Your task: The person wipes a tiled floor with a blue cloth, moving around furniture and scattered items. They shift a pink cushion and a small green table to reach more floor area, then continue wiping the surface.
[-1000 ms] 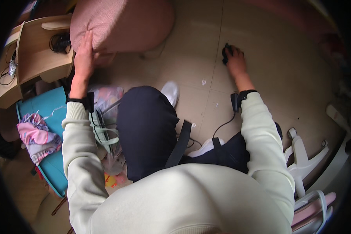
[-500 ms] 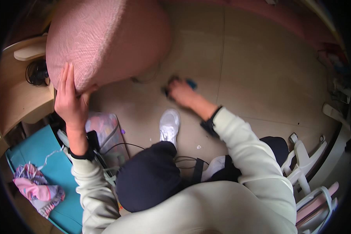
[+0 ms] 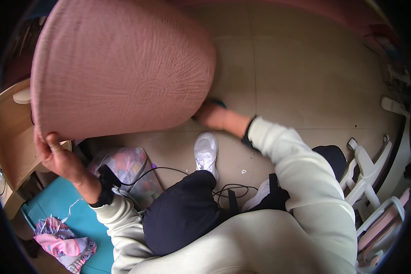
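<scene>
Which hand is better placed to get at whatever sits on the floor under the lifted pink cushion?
Right. The right hand is low at the floor, reaching beneath the pink cushion, while the left hand grips its lower edge.

The big pink cushion (image 3: 118,68) has been lifted up and now fills much more of the picture. The left hand (image 3: 55,153) was flat on its top before; now its lower edge is gripped. The right hand (image 3: 214,115) has been moved across the floor (image 3: 306,68), from far out on the right to just under the cushion's edge.
</scene>
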Motion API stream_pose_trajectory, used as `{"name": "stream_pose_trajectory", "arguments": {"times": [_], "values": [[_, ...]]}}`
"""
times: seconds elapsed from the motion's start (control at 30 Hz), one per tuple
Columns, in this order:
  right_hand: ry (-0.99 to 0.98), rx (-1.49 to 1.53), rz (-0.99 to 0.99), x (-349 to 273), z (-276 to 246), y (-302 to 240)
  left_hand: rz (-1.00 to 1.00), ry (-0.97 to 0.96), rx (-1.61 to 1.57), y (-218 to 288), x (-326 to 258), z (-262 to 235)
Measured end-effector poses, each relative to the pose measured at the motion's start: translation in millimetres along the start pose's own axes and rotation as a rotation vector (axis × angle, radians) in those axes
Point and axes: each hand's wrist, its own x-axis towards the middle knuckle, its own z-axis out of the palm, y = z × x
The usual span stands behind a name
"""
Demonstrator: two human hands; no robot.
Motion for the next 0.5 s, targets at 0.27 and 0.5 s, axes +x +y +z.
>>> {"name": "stream_pose_trajectory", "arguments": {"times": [0.27,0.5], "values": [[0.025,0.725,0.7,-115,-88,-3,0.137,-0.012,0.208,57,-46,70],[0.596,1.287,0.596,-140,-183,-24,0.288,-0.322,0.129,91,-73,58]]}}
